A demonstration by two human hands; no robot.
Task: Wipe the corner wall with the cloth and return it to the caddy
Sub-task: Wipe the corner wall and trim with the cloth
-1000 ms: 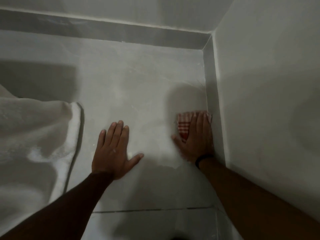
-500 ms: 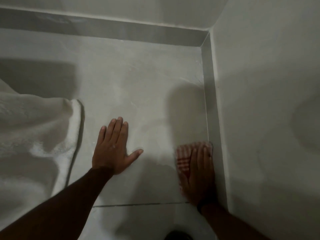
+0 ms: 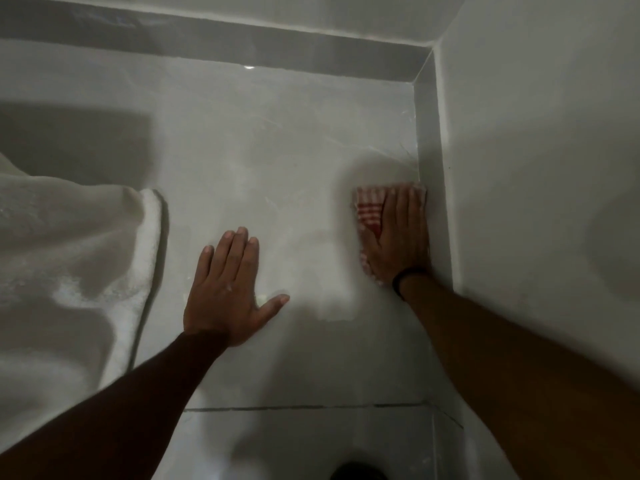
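Note:
A red-and-white checked cloth lies flat on the pale tiled surface, tight against the grey skirting strip of the right-hand wall. My right hand presses flat on the cloth, fingers together, with a dark band on the wrist. My left hand rests flat on the tile to the left, fingers spread, holding nothing. No caddy is in view.
A white fluffy towel or bedding hangs in from the left. The right wall and a far wall with a grey skirting band meet at the corner. A tile joint runs across below. A dark object shows at the bottom edge.
My right hand slid the cloth back toward me along the skirting, then pushed it forward again toward the corner. My left hand stayed planted.

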